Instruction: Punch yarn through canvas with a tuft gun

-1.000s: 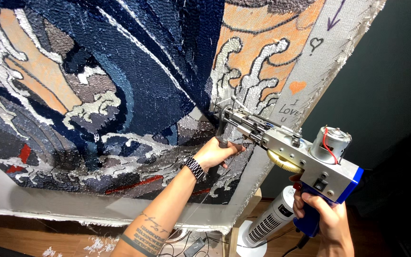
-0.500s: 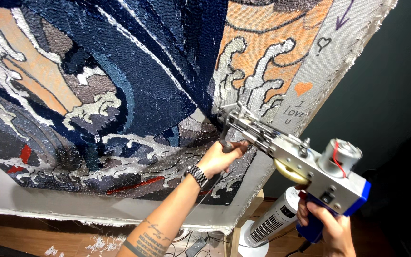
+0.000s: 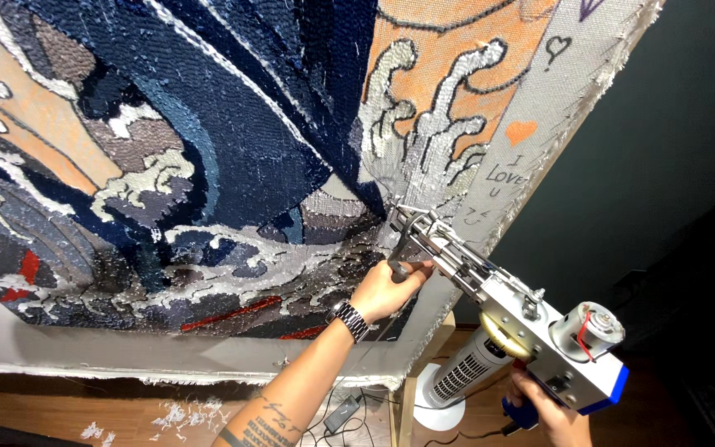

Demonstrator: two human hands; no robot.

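Tufting gun (image 3: 498, 310), silver with a blue rear grip, presses its needle tip into the grey wave area near the lower right edge of the stretched backing cloth (image 3: 531, 124), where a dark blue, orange and white wave rug (image 3: 208, 165) is taking shape. Left hand (image 3: 386, 290) closes around the front handle just behind the needle while right hand (image 3: 552, 414) grips the blue rear handle below. Good work here likely depends on firm, even pressure against the cloth, the gun held square and both hands guiding it steadily.

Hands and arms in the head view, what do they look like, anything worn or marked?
Both arms are bare, no sleeves or gloves. The left hand has a dark metal-link wristwatch at the wrist, and dark tattoo script runs along the forearm. The right hand shows nothing worn.
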